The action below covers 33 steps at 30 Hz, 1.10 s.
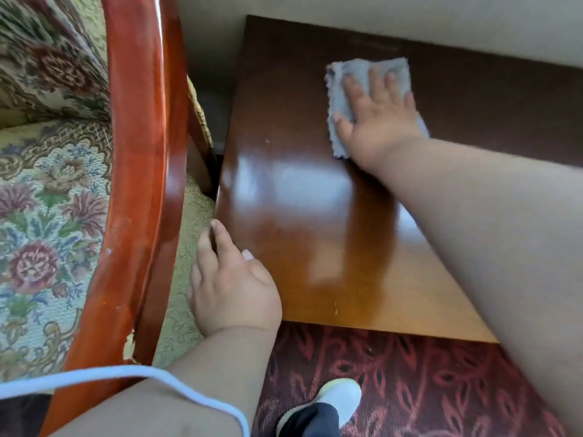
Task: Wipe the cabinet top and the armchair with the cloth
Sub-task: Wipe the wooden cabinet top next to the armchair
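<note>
On cabinet top (303, 222), far side: right hand (378, 121), fingers spread flat, presses cloth (339, 99). Left hand (233, 285) empty, fingers loose at cabinet edge. Cabinet wiping midway; armchair (135, 152) probably still unwiped.

- We're in a furnished room here, a home sitting room or a hotel room by the look of it.
- Upholstered armchair (56, 190) with floral tapestry fabric and a glossy red-brown wooden frame.
- Polished wooden cabinet top (299, 222) against a plain beige wall (347, 14).
- Dark red patterned carpet (426, 383) underfoot.
</note>
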Available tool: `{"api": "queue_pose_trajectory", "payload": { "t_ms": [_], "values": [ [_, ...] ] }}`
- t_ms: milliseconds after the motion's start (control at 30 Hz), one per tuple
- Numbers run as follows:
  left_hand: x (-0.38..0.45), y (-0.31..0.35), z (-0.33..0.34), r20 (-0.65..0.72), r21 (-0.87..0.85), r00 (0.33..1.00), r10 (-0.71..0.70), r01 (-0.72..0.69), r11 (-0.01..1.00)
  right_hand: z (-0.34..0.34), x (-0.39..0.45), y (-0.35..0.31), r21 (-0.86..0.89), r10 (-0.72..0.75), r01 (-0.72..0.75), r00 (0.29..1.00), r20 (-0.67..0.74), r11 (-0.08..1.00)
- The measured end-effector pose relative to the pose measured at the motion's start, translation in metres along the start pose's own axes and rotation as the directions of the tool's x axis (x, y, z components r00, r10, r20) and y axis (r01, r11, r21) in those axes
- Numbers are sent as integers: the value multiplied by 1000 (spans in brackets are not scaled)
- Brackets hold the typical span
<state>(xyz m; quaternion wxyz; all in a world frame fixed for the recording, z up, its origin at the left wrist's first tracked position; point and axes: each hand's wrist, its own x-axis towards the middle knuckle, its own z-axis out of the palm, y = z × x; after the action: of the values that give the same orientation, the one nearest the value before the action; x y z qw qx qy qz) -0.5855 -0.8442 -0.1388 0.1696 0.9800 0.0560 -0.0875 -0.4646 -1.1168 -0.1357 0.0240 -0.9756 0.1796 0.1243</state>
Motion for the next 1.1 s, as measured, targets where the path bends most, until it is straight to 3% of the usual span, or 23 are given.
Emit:
{"api": "queue_pose_trajectory", "payload": {
  "t_ms": [67,167,233,367,467,533,567,633,733,800,833,900,1000,1100],
  "values": [
    [2,0,0,-2,3,1000,-5,5,1000,1,-9,-1,5,22,-22,1000,6,1000],
    [1,-2,0,-2,1,1000,-8,8,1000,23,-88,-33,-30,-283,283,959,-10,959],
    [1,0,0,-13,-6,1000,-1,1,1000,38,-157,-42,-17,-463,463,886,24,886],
    [1,0,-1,-2,-1,1000,-7,7,1000,52,-236,-34,-49,-663,672,738,124,739],
    [0,-2,0,4,15,1000,-15,15,1000,49,-227,-21,-47,-803,819,570,172,572],
    [-1,-3,-1,1,13,1000,-3,3,1000,42,-190,-12,-43,-839,853,519,167,519],
    [0,-3,0,3,13,1000,-4,4,1000,37,-165,-8,-68,-825,838,544,150,541],
    [0,-2,0,19,33,1000,-13,12,999,26,-109,-5,-128,-716,722,691,100,680],
    [1,-1,-2,43,51,999,-19,16,999,10,-38,-21,-47,-329,329,944,10,943],
    [-1,0,-3,54,46,998,-33,30,999,6,-15,-50,29,-117,117,993,-8,993],
    [-1,1,-4,55,45,998,-35,32,998,9,-13,-70,52,-96,96,995,-16,994],
    [-1,2,-5,54,47,998,-32,30,998,18,-28,-111,84,-237,239,971,-41,967],
    [1,3,-4,52,45,998,-32,30,999,28,-72,-143,46,-520,521,853,-30,852],
    [1,2,-4,41,29,999,-33,32,999,33,-106,-117,-9,-680,681,732,30,733]
  ]
}}
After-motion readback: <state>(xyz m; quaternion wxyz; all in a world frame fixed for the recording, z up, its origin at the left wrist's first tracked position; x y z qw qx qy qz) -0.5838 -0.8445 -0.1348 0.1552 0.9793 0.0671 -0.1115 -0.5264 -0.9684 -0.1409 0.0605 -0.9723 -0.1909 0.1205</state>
